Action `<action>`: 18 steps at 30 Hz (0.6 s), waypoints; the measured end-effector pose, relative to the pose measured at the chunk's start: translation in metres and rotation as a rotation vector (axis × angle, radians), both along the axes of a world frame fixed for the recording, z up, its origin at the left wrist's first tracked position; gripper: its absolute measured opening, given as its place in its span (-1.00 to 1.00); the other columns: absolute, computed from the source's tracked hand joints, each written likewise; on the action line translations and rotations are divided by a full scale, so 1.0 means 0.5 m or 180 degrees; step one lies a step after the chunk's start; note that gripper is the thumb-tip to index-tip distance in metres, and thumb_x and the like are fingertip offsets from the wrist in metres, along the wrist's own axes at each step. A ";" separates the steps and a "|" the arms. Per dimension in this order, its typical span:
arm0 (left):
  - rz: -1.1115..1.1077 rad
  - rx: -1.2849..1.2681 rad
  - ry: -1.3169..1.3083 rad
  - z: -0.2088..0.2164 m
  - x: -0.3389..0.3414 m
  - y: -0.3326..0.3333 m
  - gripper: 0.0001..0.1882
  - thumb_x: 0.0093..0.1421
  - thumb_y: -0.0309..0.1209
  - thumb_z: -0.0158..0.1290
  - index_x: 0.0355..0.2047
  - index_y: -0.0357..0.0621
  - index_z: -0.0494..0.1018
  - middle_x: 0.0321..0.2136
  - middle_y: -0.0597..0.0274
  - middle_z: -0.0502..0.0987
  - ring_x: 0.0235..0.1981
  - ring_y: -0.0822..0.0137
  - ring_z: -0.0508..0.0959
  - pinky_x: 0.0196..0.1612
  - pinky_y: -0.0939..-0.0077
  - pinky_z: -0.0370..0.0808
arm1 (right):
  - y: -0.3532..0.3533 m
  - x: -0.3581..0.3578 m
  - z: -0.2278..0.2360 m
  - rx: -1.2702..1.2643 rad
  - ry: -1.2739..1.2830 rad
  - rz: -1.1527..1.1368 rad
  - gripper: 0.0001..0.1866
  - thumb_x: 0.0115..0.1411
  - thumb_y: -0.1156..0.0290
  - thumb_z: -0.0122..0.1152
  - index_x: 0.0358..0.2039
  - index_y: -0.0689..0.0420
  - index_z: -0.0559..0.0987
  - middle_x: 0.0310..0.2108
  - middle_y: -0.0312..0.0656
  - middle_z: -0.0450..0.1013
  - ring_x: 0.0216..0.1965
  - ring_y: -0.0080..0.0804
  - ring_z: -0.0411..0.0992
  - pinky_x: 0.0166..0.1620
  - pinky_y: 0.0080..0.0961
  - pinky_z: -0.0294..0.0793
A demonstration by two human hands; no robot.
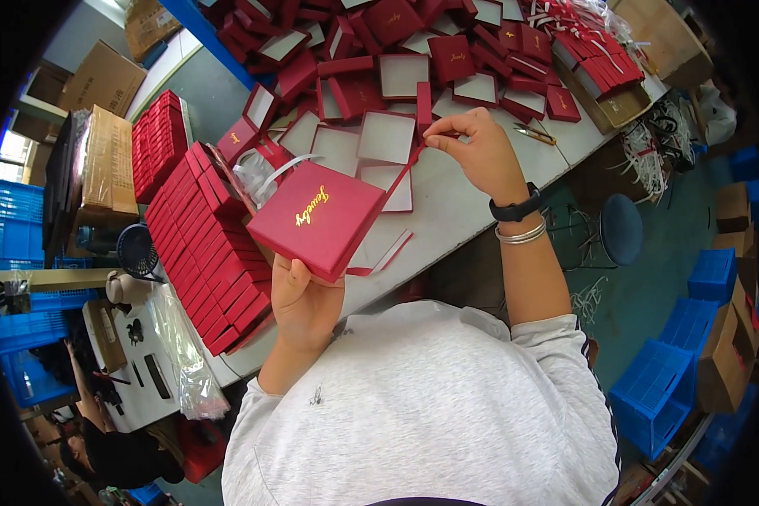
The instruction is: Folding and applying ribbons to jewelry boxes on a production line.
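Note:
A square red gift box (346, 215) with gold script on top rests in my left hand (305, 305), whose thumb presses on its near edge and whose fingers reach beneath it. A narrow red ribbon (402, 175) runs from the box's right side up to my right hand (478, 153). There my thumb and forefinger pinch the ribbon's end, drawing it out from the box. Another ribbon tail (392, 253) hangs by the box's near right corner. Behind the box lies a roll of pale ribbon (253, 173).
Many loose red lids and white-lined boxes (386, 135) heap across the table's (472, 198) far side. Stacked red boxes (207, 253) stand on the left. Scissors (535, 133) lie right of my right hand. Beyond the table are a stool (621, 229) and blue crates (654, 384). A person (110, 451) is at lower left.

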State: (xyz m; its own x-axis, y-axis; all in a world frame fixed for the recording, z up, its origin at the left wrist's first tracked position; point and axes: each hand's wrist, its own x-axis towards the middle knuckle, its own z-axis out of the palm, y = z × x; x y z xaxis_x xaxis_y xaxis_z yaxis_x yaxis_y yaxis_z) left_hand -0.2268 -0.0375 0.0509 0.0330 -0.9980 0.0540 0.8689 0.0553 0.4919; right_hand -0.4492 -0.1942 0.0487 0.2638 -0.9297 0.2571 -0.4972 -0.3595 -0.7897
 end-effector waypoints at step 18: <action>-0.0441 -0.0223 0.0644 -0.041 0.021 -0.004 -0.44 0.12 -0.09 0.08 0.05 -0.10 0.29 0.04 0.24 0.38 0.08 0.29 0.35 0.14 0.28 0.25 | -0.020 0.089 0.048 -0.0363 -0.0019 0.0682 -0.87 -0.03 0.37 0.25 -0.47 0.13 0.62 -0.60 -0.27 0.46 -0.38 -0.38 0.27 -0.32 -0.49 0.31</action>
